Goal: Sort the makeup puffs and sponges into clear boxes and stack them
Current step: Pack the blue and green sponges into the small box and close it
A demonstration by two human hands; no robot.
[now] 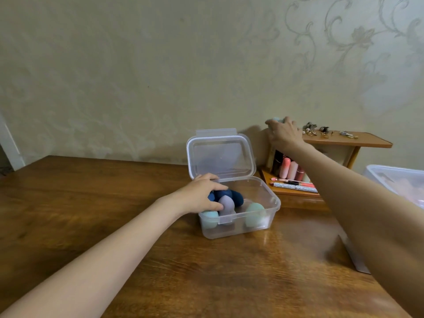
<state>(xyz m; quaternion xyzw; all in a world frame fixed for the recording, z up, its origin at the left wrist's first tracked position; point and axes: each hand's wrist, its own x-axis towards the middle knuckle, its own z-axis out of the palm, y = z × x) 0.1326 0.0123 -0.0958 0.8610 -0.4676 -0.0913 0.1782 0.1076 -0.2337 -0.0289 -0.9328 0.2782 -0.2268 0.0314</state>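
Note:
A clear box [266, 222] stands on the wooden table [91, 203] with its hinged lid [221, 154] upright. Inside lie dark blue sponges [231, 196], a lilac sponge [226, 206] and two mint sponges [254, 214]. My left hand [202, 195] rests on the box's left rim, fingers over the sponges and thumb touching the lilac one. My right hand [284, 133] reaches to the left end of a small wooden shelf [348, 141], its fingers closed around a pale mint sponge [278, 120] that is mostly hidden.
The shelf's top holds small jewellery [325, 130]; its lower level holds pink tubes [289, 169] and brushes [296, 185]. A second clear box [397, 180] sits at the right edge, partly behind my right forearm. A patterned wall closes off the back.

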